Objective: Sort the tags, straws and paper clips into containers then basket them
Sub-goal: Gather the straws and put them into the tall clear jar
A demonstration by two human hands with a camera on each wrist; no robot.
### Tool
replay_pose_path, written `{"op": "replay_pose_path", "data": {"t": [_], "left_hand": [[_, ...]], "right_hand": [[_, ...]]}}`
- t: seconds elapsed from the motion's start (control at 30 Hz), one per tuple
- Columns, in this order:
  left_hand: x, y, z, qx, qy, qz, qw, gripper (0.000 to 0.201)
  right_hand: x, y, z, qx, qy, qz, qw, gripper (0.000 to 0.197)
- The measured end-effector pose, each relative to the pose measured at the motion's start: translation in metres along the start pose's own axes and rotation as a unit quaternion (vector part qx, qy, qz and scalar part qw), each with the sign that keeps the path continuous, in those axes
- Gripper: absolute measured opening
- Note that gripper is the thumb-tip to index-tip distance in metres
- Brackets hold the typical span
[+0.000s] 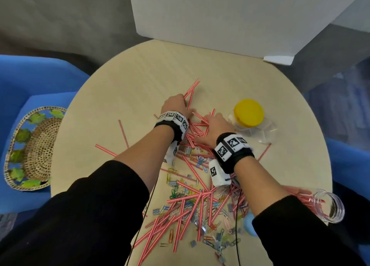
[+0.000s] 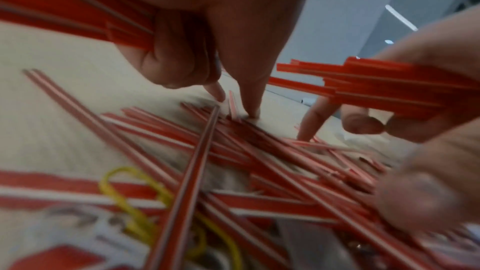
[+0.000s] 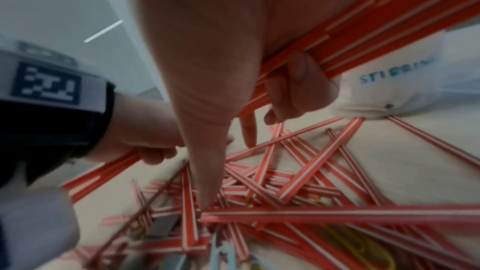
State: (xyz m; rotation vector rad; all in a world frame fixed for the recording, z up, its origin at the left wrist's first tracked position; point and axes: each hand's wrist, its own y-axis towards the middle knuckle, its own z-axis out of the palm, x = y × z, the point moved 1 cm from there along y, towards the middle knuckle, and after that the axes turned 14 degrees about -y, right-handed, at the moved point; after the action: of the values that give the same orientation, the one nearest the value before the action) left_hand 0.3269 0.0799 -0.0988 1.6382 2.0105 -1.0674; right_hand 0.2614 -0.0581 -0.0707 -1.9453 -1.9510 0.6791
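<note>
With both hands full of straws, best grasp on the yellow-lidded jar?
Probably take the yellow-lidded jar around its lid rim, coming from above. It stands upright beyond the right hand, lid on; the clear body below looks slippery, and straws crowd its near side.

Pretty even soft indoor light, faint shadows; both wrist views are smeary and blurred, edges warped.

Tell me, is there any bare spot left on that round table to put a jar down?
Yes. The far part of the table, between the straws and the white board, is bare. The left edge near the wicker basket holds only stray straws. The middle and near side are crowded with straws and paper clips; both hands work there.
</note>
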Motion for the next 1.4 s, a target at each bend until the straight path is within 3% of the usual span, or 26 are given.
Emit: {"op": "replay_pose_path", "data": {"t": [0.07, 0.2, 0.27, 0.53, 0.7, 0.8, 0.9, 1.03, 1.13, 1.27, 1.4], "left_hand": [[-0.003, 0.004, 0.003, 0.008, 0.047, 0.018, 0.999, 0.018], [-0.002, 0.005, -0.006, 0.036, 0.098, 0.017, 0.994, 0.014], [0.004, 0.005, -0.015, 0.036, 0.086, 0.006, 0.996, 0.02], [0.042, -0.023, -0.041, -0.026, -0.077, -0.019, 0.997, 0.033], [0.066, -0.05, -0.044, -0.036, -0.246, -0.005, 0.969, 0.026], [0.073, -0.066, -0.045, -0.046, -0.287, -0.008, 0.957, 0.024], [0.075, -0.078, -0.049, -0.047, -0.313, -0.029, 0.948, 0.022], [0.073, -0.089, -0.052, -0.058, -0.405, -0.05, 0.911, 0.019], [0.063, -0.101, -0.056, -0.068, -0.409, -0.039, 0.909, 0.019], [0.042, -0.118, -0.056, -0.051, -0.456, -0.044, 0.887, 0.02], [0.029, -0.13, -0.052, -0.016, -0.467, -0.054, 0.882, 0.023]], "right_hand": [[0.002, -0.001, -0.004, -0.008, -0.031, -0.015, 0.999, 0.074], [0.008, 0.002, -0.011, -0.018, -0.017, -0.03, 0.999, 0.029], [0.011, 0.004, -0.011, -0.015, -0.02, -0.037, 0.999, 0.02], [0.024, 0.011, -0.013, 0.047, -0.032, -0.062, 0.996, 0.022], [0.025, 0.007, -0.01, 0.088, -0.049, -0.083, 0.991, 0.027], [0.019, -0.001, -0.011, 0.103, -0.038, -0.077, 0.991, 0.043], [0.013, -0.012, -0.011, 0.11, -0.019, -0.073, 0.991, 0.038], [0.004, -0.028, -0.013, 0.093, 0.053, -0.064, 0.992, 0.029], [-0.001, -0.041, -0.014, 0.1, 0.124, -0.08, 0.984, 0.028], [-0.002, -0.064, -0.016, 0.111, 0.265, -0.082, 0.954, 0.026], [0.001, -0.086, -0.026, 0.061, 0.355, -0.101, 0.927, 0.022]]}}
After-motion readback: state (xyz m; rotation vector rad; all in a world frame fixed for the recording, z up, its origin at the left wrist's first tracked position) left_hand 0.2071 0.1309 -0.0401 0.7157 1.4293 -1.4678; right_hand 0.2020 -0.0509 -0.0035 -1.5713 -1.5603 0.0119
